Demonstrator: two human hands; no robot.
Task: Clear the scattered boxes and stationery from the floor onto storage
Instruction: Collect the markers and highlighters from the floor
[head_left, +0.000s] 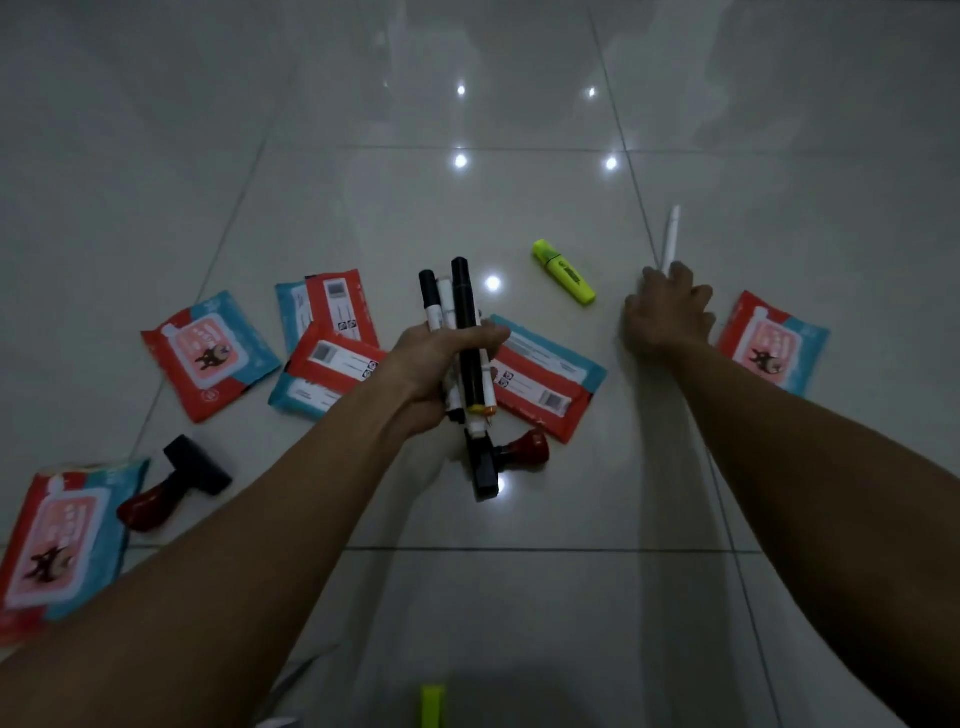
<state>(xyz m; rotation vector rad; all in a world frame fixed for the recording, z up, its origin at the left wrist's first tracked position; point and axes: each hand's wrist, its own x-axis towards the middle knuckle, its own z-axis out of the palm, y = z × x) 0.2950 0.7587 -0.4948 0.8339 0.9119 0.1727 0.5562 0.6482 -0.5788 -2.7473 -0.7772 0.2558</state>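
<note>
My left hand (434, 364) grips a bundle of markers (460, 322), black and white ones, pointing away from me above the floor. My right hand (667, 309) reaches out to the right, its fingertips on the near end of a white pen (671, 236) that lies on the tiles. A yellow highlighter (563, 271) lies between the two hands. Several red and blue packets lie around: one under my left hand (545, 376), two to its left (332, 312), one further left (208, 356), one at the far left edge (57, 540), one by my right wrist (774, 343).
Two stamps with red handles and black bases lie on the glossy grey tile floor (467, 130), one at the left (171, 483), one below the markers (511, 454). A yellow-green object (432, 705) shows at the bottom edge. No storage is in view.
</note>
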